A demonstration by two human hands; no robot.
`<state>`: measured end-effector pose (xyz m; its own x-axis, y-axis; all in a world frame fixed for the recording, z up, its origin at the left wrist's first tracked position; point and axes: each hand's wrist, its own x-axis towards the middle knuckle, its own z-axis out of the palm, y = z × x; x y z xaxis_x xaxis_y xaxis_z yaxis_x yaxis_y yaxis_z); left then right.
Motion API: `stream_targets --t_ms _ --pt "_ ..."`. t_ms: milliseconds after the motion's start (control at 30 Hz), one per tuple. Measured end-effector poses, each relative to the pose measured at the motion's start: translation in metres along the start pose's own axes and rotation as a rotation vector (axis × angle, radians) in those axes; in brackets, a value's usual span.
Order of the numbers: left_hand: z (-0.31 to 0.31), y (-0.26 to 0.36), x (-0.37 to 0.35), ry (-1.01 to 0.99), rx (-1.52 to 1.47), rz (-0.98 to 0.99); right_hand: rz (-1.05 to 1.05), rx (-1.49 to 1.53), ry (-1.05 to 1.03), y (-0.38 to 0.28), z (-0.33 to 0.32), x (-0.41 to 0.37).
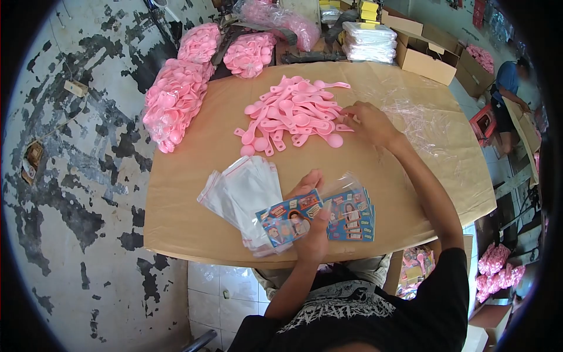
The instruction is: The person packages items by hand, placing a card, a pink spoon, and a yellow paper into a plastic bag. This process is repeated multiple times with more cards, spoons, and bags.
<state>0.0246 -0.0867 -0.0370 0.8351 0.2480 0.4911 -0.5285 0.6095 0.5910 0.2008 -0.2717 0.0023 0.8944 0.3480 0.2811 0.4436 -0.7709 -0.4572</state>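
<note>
A pile of pink plastic spoons [296, 111] lies in the upper middle of the brown-covered table [182, 193]. At the pile's right edge is my right hand [368, 122], its fingers bent around the handle end of a spoon. My left hand [314, 234] holds a blue printed card [288, 218] in clear plastic, thumb on top. Left of it lies a fanned stack of clear plastic bags [243, 193], partly under the card. Several more blue cards [355, 217] are spread just to the right of my left hand, with clear plastic above them.
Bulging bags of pink spoons [176, 100] line the table's back left. White packets [369, 42] and an open cardboard box [427, 56] stand behind. Crumpled clear plastic [410, 120] lies on the right. Another person [509, 88] sits far right. A box [416, 270] is below the front edge.
</note>
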Motion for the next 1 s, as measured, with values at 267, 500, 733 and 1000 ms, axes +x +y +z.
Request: stream_targets --t_ms 267,500,733,1000 --pt "0.0 0.006 0.0 0.027 0.015 -0.091 0.097 -0.077 0.047 0.006 -0.008 -0.011" --pt "0.002 0.006 0.001 0.14 0.029 -0.072 0.085 0.288 -0.045 -0.048 -0.085 -0.096" --pt "0.01 0.007 0.001 0.027 -0.121 -0.116 -0.085 0.355 -0.081 -0.107 -0.094 -0.127" --pt "0.015 0.013 -0.004 0.18 -0.294 -0.292 -0.327 0.234 0.009 -0.123 -0.081 -0.111"
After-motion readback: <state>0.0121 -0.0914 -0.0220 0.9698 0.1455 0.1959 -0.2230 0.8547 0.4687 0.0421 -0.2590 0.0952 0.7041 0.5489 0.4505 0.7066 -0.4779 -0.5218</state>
